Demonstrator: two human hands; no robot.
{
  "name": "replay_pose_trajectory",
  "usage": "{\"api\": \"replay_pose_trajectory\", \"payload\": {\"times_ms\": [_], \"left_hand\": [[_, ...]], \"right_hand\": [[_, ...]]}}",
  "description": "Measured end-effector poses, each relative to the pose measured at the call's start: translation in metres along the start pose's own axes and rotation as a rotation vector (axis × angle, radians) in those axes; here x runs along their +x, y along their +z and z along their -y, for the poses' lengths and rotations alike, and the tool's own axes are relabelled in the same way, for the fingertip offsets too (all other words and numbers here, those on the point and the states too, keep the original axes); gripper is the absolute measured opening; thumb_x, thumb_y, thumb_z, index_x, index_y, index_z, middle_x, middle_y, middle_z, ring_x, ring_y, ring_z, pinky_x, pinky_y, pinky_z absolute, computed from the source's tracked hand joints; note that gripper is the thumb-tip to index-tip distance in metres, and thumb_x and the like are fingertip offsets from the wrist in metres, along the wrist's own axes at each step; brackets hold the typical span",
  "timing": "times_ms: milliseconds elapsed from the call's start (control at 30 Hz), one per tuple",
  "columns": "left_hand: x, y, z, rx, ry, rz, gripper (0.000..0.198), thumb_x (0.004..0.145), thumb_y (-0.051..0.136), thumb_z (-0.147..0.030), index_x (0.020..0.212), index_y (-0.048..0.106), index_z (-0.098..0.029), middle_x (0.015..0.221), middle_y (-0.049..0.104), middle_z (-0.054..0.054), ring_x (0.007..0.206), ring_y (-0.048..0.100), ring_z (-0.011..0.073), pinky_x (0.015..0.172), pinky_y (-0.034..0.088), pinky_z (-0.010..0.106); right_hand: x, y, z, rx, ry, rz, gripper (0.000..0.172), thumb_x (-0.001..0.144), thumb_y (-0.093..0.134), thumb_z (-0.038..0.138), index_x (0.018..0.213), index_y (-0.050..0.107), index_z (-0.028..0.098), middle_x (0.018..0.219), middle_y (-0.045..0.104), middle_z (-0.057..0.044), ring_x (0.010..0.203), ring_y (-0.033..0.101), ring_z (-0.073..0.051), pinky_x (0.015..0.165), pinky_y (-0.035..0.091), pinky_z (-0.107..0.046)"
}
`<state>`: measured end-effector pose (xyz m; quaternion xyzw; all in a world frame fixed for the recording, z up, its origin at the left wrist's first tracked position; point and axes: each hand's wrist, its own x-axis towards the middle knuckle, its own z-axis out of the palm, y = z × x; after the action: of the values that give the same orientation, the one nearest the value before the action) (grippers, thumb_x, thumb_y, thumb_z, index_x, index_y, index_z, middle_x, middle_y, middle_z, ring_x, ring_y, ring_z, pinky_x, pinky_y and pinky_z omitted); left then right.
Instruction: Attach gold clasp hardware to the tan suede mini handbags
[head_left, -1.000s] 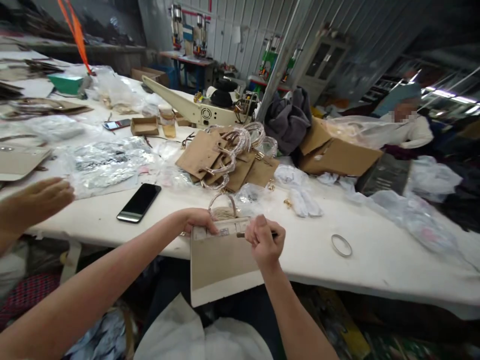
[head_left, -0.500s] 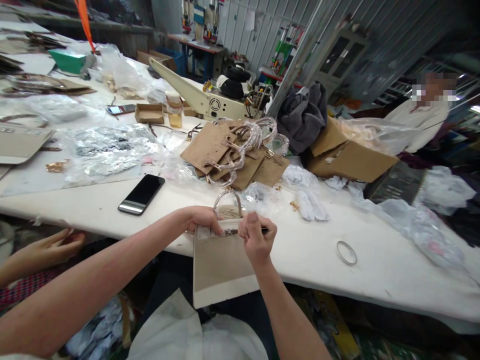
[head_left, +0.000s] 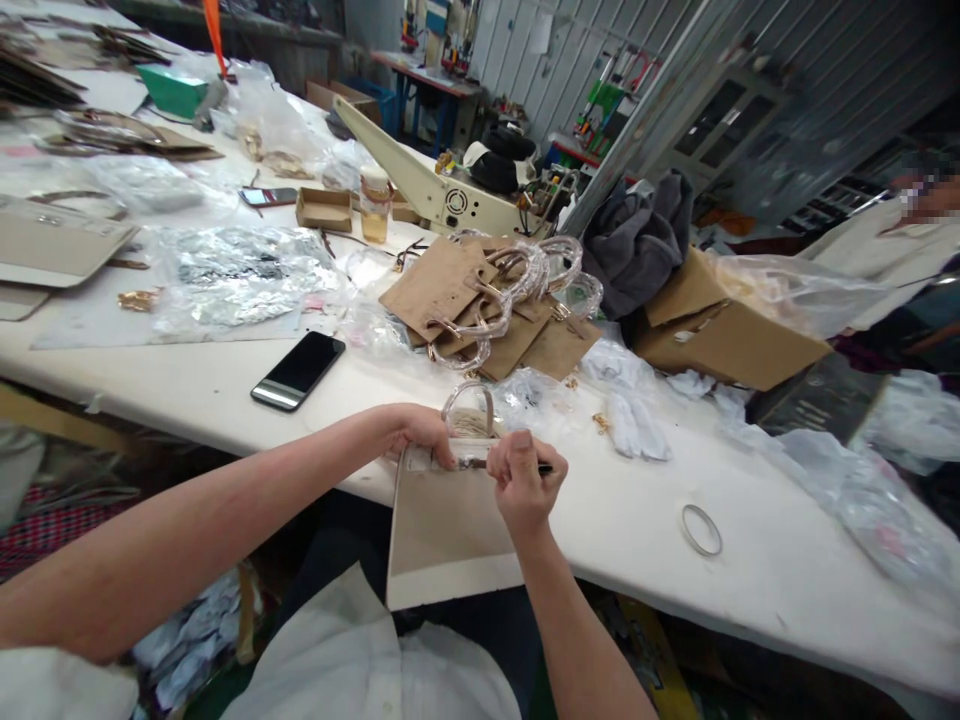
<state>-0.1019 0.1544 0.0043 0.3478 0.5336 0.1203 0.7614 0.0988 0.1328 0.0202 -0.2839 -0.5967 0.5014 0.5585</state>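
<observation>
Beige handbag panel (head_left: 454, 520) sits at the lower centre of the frame, tilted against the near edge of the white-covered table (head_left: 615, 520) and reaching down over the person's lap. Looped handle (head_left: 469, 395) rises just behind its upper edge. The left hand (head_left: 424, 435) grasps the panel's upper left corner, thumb on the pale strip along the top. The right hand (head_left: 525, 475) is clenched around a thin tool (head_left: 474, 463), thumb uppermost; the shank points left along the strip toward the left thumb, and a dark end sticks out on the right. Whether the tip touches the strip is too small to tell.

Beyond the hands, near the middle of the frame, brown bag panels (head_left: 435, 285) lie in a heap, their handles wrapped in clear plastic. A black smartphone (head_left: 298, 371) rests left of centre, and a metal ring (head_left: 702, 530) lies at the lower right. Farther up stand a jar of amber liquid (head_left: 374, 210) and a cream-coloured machine (head_left: 427, 195). Toward the upper right, grey cloth (head_left: 641, 240) is bunched beside a cardboard box (head_left: 739, 340).
</observation>
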Motion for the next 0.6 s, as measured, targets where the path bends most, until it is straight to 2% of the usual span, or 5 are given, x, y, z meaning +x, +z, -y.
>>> {"api": "replay_pose_trajectory", "payload": {"times_ms": [100,200,333,600], "left_hand": [[0.001,-0.001,0.000,0.031,-0.010,-0.015,0.040,0.061,0.090,-0.015,0.097,0.073,-0.017,0.088,0.080,0.008,0.074,0.077,0.0285,0.064,0.067,0.033],[0.000,0.000,-0.001,0.041,-0.031,-0.007,0.047,0.060,0.094,-0.018,0.103,0.073,-0.018,0.089,0.080,0.008,0.076,0.078,0.0293,0.065,0.068,0.035],[-0.003,0.001,0.000,0.041,0.009,0.012,0.054,0.059,0.095,-0.019,0.108,0.074,-0.020,0.093,0.080,0.007,0.079,0.079,0.0300,0.066,0.068,0.034],[-0.003,0.002,0.000,0.034,0.011,0.017,0.047,0.060,0.089,-0.016,0.104,0.075,-0.019,0.090,0.081,0.008,0.076,0.078,0.0296,0.064,0.068,0.034]], "right_hand": [[-0.001,0.001,-0.004,0.017,-0.041,-0.066,0.063,0.105,0.069,0.055,0.059,0.040,0.023,0.052,0.036,0.005,0.046,0.034,-0.011,0.047,0.030,-0.029],[0.002,0.001,-0.001,0.091,-0.028,-0.060,0.062,0.106,0.071,0.051,0.059,0.041,0.022,0.052,0.035,0.006,0.045,0.034,-0.010,0.046,0.029,-0.029],[0.008,-0.003,0.008,0.258,0.022,-0.047,0.063,0.108,0.068,0.049,0.059,0.040,0.021,0.052,0.032,0.007,0.042,0.029,-0.008,0.043,0.024,-0.027],[0.012,0.001,0.015,0.256,0.109,0.004,0.065,0.105,0.072,0.053,0.058,0.041,0.021,0.050,0.033,0.008,0.038,0.028,-0.006,0.039,0.023,-0.025]]}}
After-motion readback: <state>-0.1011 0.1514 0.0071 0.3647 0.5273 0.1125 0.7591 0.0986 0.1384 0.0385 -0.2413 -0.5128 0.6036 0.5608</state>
